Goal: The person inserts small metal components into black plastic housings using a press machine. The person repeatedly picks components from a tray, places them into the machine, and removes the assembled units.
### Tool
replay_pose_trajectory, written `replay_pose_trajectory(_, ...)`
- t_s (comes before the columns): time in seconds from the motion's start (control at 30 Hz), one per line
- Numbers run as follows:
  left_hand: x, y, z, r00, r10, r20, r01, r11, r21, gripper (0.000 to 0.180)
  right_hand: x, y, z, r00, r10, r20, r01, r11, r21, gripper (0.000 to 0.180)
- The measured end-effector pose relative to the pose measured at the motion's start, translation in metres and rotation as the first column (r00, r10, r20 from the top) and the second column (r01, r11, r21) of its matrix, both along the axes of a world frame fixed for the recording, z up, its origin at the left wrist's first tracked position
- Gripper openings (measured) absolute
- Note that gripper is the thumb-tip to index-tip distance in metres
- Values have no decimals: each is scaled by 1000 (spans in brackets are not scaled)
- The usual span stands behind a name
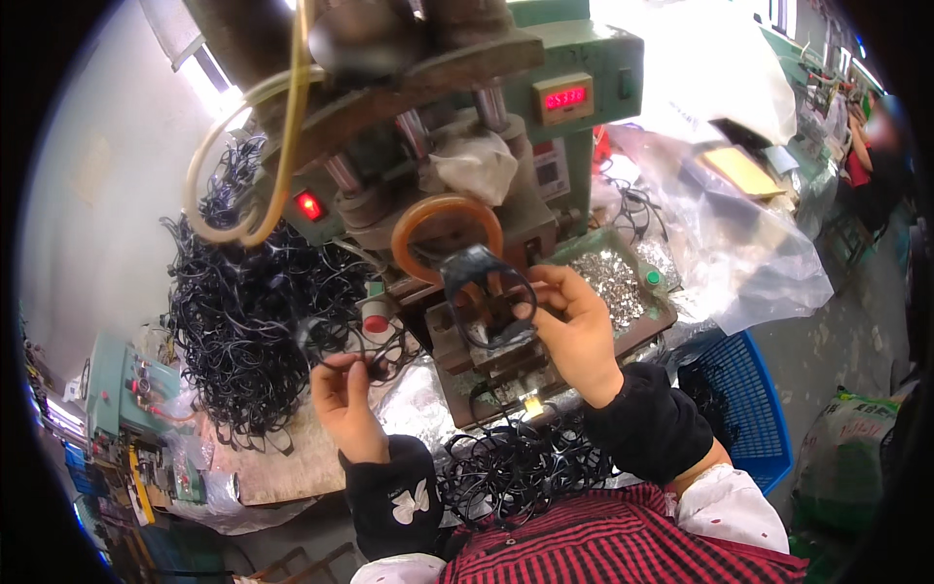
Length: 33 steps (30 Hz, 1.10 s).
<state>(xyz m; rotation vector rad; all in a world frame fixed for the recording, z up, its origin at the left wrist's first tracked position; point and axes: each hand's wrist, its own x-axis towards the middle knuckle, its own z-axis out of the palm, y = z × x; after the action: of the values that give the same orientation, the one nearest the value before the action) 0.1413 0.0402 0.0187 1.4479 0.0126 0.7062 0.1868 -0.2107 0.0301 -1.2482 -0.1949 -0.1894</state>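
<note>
My right hand point(581, 331) pinches the rim of a black loop-shaped piece point(472, 261) with a broad flat part at its top. It holds this loop over the metal fixture point(454, 343) of a green press, in front of an orange-brown ring point(401, 234). Lower left, my left hand point(348, 404) has thumb and fingers closed on another thin black loop point(319, 336), partly blurred, near a red push button point(375, 317). Just below the fixture, a pile of similar black loops point(511, 472) lies close to my body.
A large heap of black loops point(248, 336) covers the bench at left. Small shiny metal pieces point(605, 282) fill a tray right of the press. A blue basket point(769, 419) stands lower right, and clear plastic sheeting point(749, 253) lies behind it. A yellowish hose point(199, 180) hangs from the press.
</note>
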Motion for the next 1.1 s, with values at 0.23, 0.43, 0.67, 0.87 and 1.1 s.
replay_pose_trajectory(0.23, 14, -51, 91, 929, -147, 339, 124, 988, 89, 12, -6, 11, 21, 990, 112, -89, -97, 982, 162, 47)
replay_pose_trajectory(0.43, -22, -62, 86, 962, -197, 188, 158, 966, 207, 10, -15, -25, 26, 975, -44, 217, 137, 890, -436, 37)
replay_pose_trajectory(0.67, -3, -97, 78, 938, -344, -34, 342, 912, 224, 14, 27, -93, -61, 784, -321, 532, 600, 171, -781, 16)
replay_pose_trajectory(0.87, -2, -101, 71, 951, -307, 43, 278, 905, 323, 11, 42, -106, -65, 841, -464, 280, 506, 490, -709, 12)
replay_pose_trajectory(1.1, -19, -92, 86, 964, -245, 103, 192, 909, 371, 25, 42, -96, -64, 883, -430, 188, 458, 702, -546, 12)
